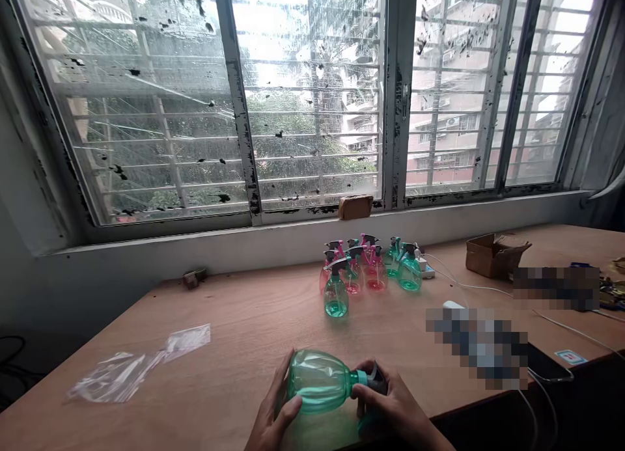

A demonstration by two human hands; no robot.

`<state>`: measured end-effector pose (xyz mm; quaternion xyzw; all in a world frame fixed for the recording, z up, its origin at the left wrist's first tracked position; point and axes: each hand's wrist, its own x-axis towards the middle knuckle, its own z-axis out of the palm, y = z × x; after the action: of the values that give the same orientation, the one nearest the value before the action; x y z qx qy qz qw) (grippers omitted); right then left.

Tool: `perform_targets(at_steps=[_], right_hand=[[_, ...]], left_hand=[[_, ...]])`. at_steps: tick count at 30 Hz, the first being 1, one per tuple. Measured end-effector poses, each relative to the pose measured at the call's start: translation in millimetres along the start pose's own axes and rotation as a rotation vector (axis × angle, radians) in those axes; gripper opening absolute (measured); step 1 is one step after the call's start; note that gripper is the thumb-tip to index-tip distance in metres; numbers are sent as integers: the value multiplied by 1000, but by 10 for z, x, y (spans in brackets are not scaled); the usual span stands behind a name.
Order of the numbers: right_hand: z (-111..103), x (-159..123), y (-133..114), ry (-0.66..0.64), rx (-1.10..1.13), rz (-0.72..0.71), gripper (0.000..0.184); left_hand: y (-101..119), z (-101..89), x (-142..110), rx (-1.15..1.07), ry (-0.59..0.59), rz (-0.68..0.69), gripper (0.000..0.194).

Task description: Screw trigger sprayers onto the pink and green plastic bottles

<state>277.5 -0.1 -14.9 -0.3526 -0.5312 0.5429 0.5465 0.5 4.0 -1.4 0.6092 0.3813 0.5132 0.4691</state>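
I hold a green see-through spray bottle (319, 379) on its side, low over the wooden table (234, 334) near its front edge. My left hand (273, 415) wraps round the bottle's round body from below. My right hand (390, 409) is closed on the neck and the dark spray head (377, 376). Further back on the table stands a cluster of several spray bottles, green ones (336, 295) and pink ones (375, 269), all upright with spray heads on.
Crumpled clear plastic bags (141, 363) lie at the left of the table. A small open cardboard box (493, 254) sits at the right, with white cables (469, 285) and a phone (547, 366) nearby. A barred window (312, 99) runs along the back wall.
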Motion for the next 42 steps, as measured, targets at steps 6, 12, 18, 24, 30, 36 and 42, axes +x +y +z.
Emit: perform_targets(at_steps=[6, 12, 18, 24, 30, 36, 42], right_hand=[[3, -1, -7, 2, -25, 3, 53], [1, -2, -6, 6, -54, 6, 53], [7, 5, 4, 8, -62, 8, 54], [9, -3, -26, -3, -80, 4, 55], [-2, -1, -38, -11, -95, 2, 55], [2, -5, -33, -16, -79, -5, 52], [-9, -7, -7, -11, -54, -9, 53]], left_hand=[[-108, 10, 35, -79, -1, 0, 68], [-167, 33, 76, -168, -25, 75, 80], [-109, 65, 45, -157, 5, 63, 66], [-97, 67, 44, -168, 25, 63, 54], [-146, 48, 52, -206, 18, 105, 55], [-135, 39, 49, -173, 27, 93, 68], [-63, 51, 7, -132, 0, -30, 63]])
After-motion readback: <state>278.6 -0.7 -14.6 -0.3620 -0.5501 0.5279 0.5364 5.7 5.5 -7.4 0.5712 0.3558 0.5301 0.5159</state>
